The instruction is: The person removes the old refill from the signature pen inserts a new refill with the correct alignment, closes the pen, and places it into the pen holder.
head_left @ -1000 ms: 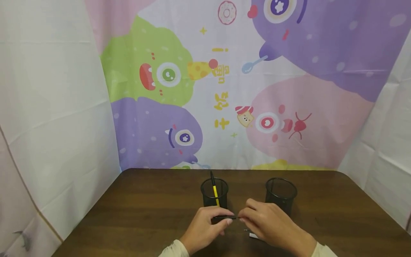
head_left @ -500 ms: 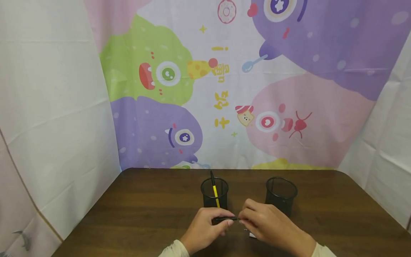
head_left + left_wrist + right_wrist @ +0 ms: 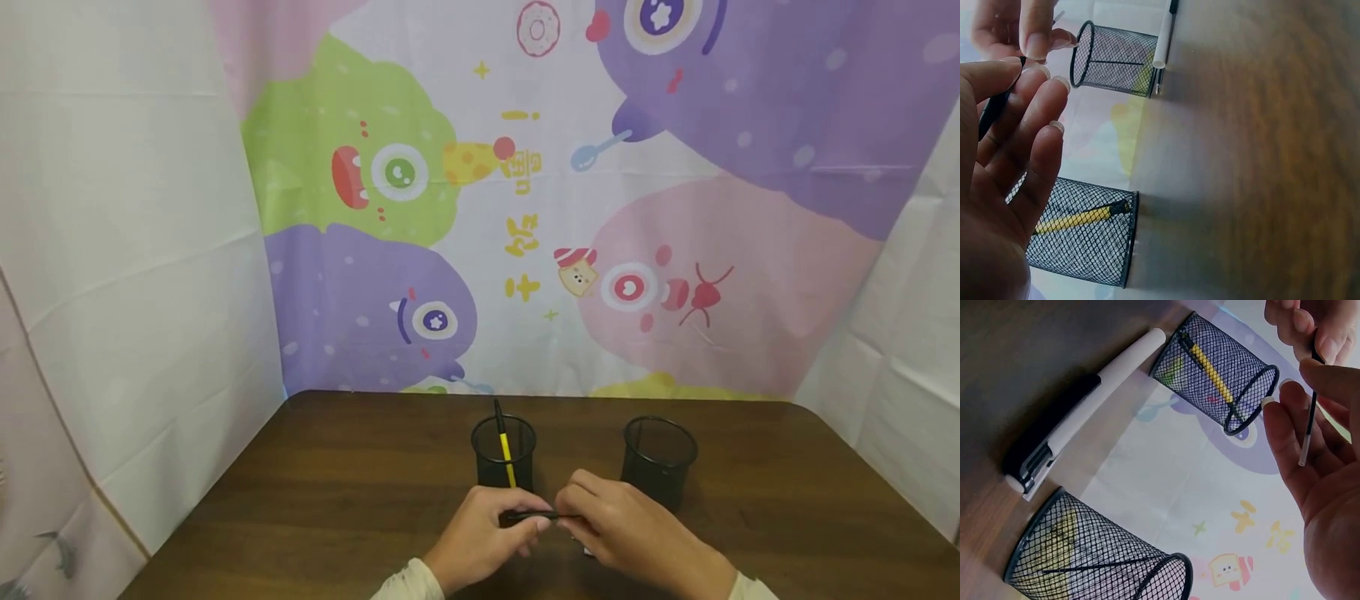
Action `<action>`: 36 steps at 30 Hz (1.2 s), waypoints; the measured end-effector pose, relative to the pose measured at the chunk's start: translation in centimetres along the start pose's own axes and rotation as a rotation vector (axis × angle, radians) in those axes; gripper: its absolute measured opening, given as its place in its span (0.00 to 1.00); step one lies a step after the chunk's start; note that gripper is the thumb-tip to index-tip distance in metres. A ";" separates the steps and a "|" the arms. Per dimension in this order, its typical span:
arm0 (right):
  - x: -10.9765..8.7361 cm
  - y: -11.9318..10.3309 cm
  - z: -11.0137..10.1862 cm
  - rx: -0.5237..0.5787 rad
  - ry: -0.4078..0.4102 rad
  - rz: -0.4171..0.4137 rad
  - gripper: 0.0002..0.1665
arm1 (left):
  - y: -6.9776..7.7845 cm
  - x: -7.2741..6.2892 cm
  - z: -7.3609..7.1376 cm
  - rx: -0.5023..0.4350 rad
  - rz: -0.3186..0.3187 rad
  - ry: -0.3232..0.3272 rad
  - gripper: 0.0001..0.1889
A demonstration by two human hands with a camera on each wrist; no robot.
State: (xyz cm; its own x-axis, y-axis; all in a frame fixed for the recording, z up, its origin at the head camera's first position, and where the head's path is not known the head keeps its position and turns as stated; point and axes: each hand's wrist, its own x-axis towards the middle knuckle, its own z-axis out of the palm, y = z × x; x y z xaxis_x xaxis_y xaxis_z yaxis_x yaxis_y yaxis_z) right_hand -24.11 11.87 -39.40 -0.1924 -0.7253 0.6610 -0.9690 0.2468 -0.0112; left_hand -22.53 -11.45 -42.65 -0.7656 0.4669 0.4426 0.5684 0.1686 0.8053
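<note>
My left hand (image 3: 477, 527) pinches a black pen barrel (image 3: 996, 111) between thumb and fingers, above the table near the left mesh cup (image 3: 504, 458). Right beside it, my right hand (image 3: 630, 525) pinches a thin pen refill (image 3: 1309, 428) with a translucent tail end. In the right wrist view the refill runs in line with the black barrel, and the fingers of both hands meet where the two join. A white pen barrel (image 3: 1113, 381) with a black clip section lies on the table below the right hand, mostly hidden from the head view.
A yellow and black pen (image 3: 505, 446) leans in the left mesh cup. A second black mesh cup (image 3: 660, 454) stands behind the right hand. Next to the white barrel lies a thin metal-tipped piece (image 3: 1159, 86). A cartoon-printed cloth (image 3: 540, 333) hangs behind the brown table (image 3: 315, 483).
My hands have drawn slightly closer together, narrowing the gap between the black barrel and the right fingertips. My right hand covers more of the white barrel. The head view has shifted a little.
</note>
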 end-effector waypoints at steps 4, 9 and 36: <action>0.0 -0.1 0.0 0.006 -0.001 0.014 0.15 | -0.1 0.0 0.0 -0.006 -0.004 -0.003 0.09; 0.0 0.0 0.1 0.007 0.003 -0.001 0.14 | -0.2 0.1 -0.1 -0.008 -0.004 -0.003 0.09; -0.7 0.8 -0.1 -0.035 0.010 0.057 0.03 | -0.5 0.0 -0.6 -0.003 -0.046 0.020 0.12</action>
State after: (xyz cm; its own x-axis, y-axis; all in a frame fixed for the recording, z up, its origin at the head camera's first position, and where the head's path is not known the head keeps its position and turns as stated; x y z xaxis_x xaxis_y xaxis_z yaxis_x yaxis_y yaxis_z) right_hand -24.76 12.66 -39.83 -0.2449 -0.7029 0.6678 -0.9506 0.3095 -0.0227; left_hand -23.01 -12.03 -42.75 -0.7968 0.4412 0.4128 0.5315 0.1867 0.8262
